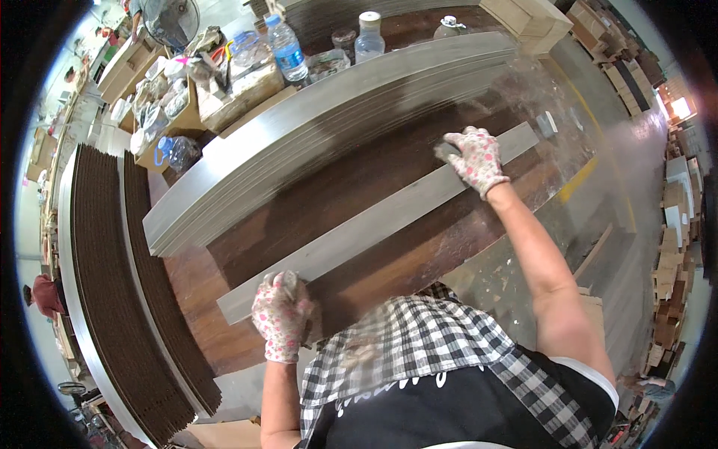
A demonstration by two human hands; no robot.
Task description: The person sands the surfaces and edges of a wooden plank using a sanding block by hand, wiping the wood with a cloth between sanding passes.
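A long grey plank lies slantwise across the brown work table in front of me. My left hand, in a white glove with a pink flower print, is closed at the plank's near left end. Beside its fingers is a blurred brownish patch whose kind is unclear. My right hand, in a matching glove, rests over the plank toward its far right end. Its fingers are bent around a small dark grey thing, mostly hidden. A small grey-white piece lies past the plank's right end.
Behind the plank stands a stack of grey boards. Beyond it are a water bottle, a clear jar and a cluttered box. More stacked boards stand at left. A fan is at the back; cartons line the right.
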